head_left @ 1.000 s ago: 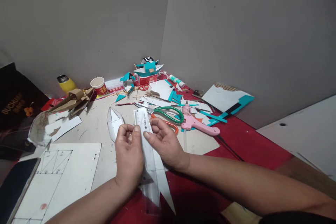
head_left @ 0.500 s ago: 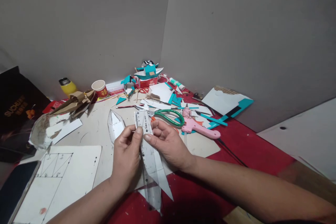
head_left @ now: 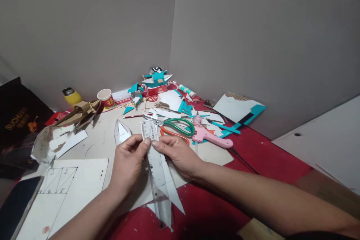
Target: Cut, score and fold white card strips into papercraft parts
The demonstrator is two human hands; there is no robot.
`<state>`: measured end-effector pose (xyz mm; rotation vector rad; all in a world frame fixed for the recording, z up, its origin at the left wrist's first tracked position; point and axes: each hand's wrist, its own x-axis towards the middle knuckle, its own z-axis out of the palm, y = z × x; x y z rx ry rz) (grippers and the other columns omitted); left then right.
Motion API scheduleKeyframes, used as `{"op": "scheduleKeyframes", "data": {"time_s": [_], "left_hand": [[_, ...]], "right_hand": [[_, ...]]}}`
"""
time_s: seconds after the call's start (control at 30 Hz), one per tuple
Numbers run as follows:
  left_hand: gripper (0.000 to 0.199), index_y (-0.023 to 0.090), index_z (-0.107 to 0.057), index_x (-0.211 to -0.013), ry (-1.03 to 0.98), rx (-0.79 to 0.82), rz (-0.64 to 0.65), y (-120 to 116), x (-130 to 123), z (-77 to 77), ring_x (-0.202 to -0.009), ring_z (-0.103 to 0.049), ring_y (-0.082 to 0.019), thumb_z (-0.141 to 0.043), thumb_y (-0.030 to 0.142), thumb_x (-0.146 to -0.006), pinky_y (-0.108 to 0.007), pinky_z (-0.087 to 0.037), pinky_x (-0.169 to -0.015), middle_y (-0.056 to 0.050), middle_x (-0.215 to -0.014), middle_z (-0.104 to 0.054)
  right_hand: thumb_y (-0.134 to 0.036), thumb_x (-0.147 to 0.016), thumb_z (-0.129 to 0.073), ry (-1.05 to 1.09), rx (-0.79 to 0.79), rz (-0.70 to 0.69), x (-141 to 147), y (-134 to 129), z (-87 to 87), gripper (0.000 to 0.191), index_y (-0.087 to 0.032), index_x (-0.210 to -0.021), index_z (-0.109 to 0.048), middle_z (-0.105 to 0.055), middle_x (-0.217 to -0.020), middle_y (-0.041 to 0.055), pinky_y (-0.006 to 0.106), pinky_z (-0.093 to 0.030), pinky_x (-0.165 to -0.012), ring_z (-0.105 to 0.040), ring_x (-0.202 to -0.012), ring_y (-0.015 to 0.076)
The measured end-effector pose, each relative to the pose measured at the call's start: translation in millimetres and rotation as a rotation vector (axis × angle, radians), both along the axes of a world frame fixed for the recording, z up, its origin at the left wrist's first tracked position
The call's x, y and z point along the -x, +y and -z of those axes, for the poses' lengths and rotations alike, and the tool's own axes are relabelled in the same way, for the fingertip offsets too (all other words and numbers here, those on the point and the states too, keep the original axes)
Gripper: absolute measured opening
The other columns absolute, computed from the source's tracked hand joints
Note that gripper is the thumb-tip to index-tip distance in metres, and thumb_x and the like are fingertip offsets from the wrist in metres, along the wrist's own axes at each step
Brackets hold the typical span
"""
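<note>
A clear ruler (head_left: pixel 153 168) lies along a long white paper piece (head_left: pixel 170 185) with pointed ends, both held up over the table's front edge. My left hand (head_left: pixel 126 167) pinches their left side between thumb and fingers. On the right side, my right hand (head_left: pixel 180 155) grips them, its thumb on the ruler close to the left thumb. Just beyond are scissors with green handles (head_left: pixel 180 125). Orange handles (head_left: pixel 176 134) show partly behind my right hand. Left of the ruler's top stands a folded white paper boat shape (head_left: pixel 122 132), partly hidden by my left hand.
A pink glue gun (head_left: pixel 212 138) lies right of the scissors. Paper scraps, a paper cup (head_left: pixel 106 98), a yellow bottle (head_left: pixel 72 96) and a small teal boat model (head_left: pixel 157 78) stand behind. At left are a drawn sheet (head_left: pixel 84 172) and a dark tablet-like object (head_left: pixel 21 206).
The view has shifted slightly. Both hands have moved a little to the left with the ruler and paper, and the right fingers have closed in behind them. More of the orange handles shows.
</note>
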<state>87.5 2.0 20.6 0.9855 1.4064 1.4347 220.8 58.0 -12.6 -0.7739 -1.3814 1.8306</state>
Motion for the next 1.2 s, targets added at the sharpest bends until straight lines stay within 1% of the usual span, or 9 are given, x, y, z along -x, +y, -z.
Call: {"op": "scheduleKeyframes", "data": {"time_s": [0.1, 0.2, 0.37, 0.57, 0.7, 0.8, 1.0, 1.07, 1.2], "left_hand": [[0.022, 0.017, -0.061, -0.073, -0.022, 0.029, -0.017, 1, -1, 3.9, -0.047, -0.04, -0.005, -0.07, 0.037, -0.075, -0.016, -0.035, -0.047, 0.007, -0.055, -0.049], [0.023, 0.018, -0.057, -0.075, -0.024, 0.018, -0.025, 3, 0, 3.7, -0.041, -0.039, -0.005, -0.069, 0.039, -0.075, -0.017, -0.034, -0.042, 0.008, -0.054, -0.048], [0.02, 0.018, -0.059, -0.078, 0.018, -0.098, -0.097, 7, 4, 1.1, -0.056, -0.05, -0.006, -0.068, 0.035, -0.077, -0.015, -0.042, -0.053, 0.005, -0.068, -0.058], [0.033, 0.018, -0.061, -0.107, -0.151, 0.005, 0.089, 5, 2, 4.7, -0.069, -0.064, -0.014, -0.063, 0.039, -0.082, -0.025, -0.051, -0.065, -0.005, -0.091, -0.071], [0.032, 0.017, -0.061, -0.107, -0.167, 0.025, 0.135, 7, 6, 1.9, -0.076, -0.067, -0.017, -0.061, 0.039, -0.084, -0.028, -0.052, -0.068, -0.008, -0.098, -0.072], [0.03, 0.017, -0.062, -0.105, -0.107, 0.019, 0.15, 8, 10, -0.2, -0.08, -0.067, -0.017, -0.059, 0.039, -0.085, -0.027, -0.052, -0.069, -0.008, -0.101, -0.071], [0.036, 0.016, -0.063, -0.105, -0.013, 0.032, 0.131, 8, 15, 2.7, -0.078, -0.066, -0.018, -0.05, 0.046, -0.088, -0.027, -0.051, -0.066, -0.009, -0.097, -0.072], [0.037, 0.017, -0.063, -0.103, 0.033, 0.025, 0.13, 7, 15, 2.5, -0.077, -0.065, -0.018, -0.049, 0.047, -0.089, -0.027, -0.05, -0.066, -0.008, -0.094, -0.072], [0.032, 0.017, -0.064, -0.089, 0.176, -0.022, 0.126, 5, 13, -0.4, -0.074, -0.062, -0.016, -0.049, 0.045, -0.089, -0.026, -0.047, -0.068, -0.005, -0.086, -0.071]], "right_hand": [[-0.055, -0.074, -0.066, 0.012, 0.007, -0.002, 1, -1, -1.3, 0.043, -0.016, -0.06, -0.058, -0.05, -0.052, -0.0042, 0.024, -0.04, -0.054, -0.047, -0.054, 0.0106], [-0.051, -0.072, -0.07, 0.088, 0.018, -0.054, 2, -5, -3.3, 0.036, -0.015, -0.071, -0.064, -0.058, -0.061, -0.0026, 0.026, -0.045, -0.063, -0.055, -0.063, 0.0129], [-0.04, -0.068, -0.077, 0.131, 0.123, -0.236, 3, -12, -3.5, 0.036, -0.014, -0.09, -0.066, -0.065, -0.073, -0.0014, 0.025, -0.046, -0.063, -0.059, -0.063, 0.0107], [-0.043, -0.075, -0.072, 0.135, 0.122, -0.307, 3, -12, 2.9, 0.033, -0.013, -0.084, -0.061, -0.062, -0.07, -0.0021, 0.023, -0.045, -0.062, -0.057, -0.061, 0.0095], [-0.044, -0.074, -0.072, 0.116, 0.121, -0.324, 3, -7, 5.9, 0.037, -0.012, -0.089, -0.061, -0.063, -0.074, -0.0005, 0.025, -0.045, -0.064, -0.058, -0.064, 0.0106], [-0.045, -0.076, -0.069, 0.088, 0.056, -0.295, 2, -5, 4.0, 0.036, -0.012, -0.088, -0.061, -0.062, -0.073, -0.0007, 0.025, -0.045, -0.064, -0.058, -0.065, 0.011], [-0.049, -0.08, -0.064, 0.031, -0.031, -0.377, 0, -3, 0.2, 0.036, -0.014, -0.086, -0.061, -0.061, -0.074, -0.0009, 0.024, -0.045, -0.066, -0.056, -0.066, 0.0101], [-0.05, -0.077, -0.066, -0.01, -0.01, -0.346, 1, -2, 2.0, 0.037, -0.014, -0.082, -0.059, -0.058, -0.067, -0.0024, 0.023, -0.044, -0.057, -0.053, -0.057, 0.0089], [-0.051, -0.067, -0.073, -0.115, -0.032, -0.141, 3, -2, 4.0, 0.041, -0.015, -0.066, -0.054, -0.053, -0.057, -0.0047, 0.02, -0.04, -0.042, -0.049, -0.043, 0.0073]]}}
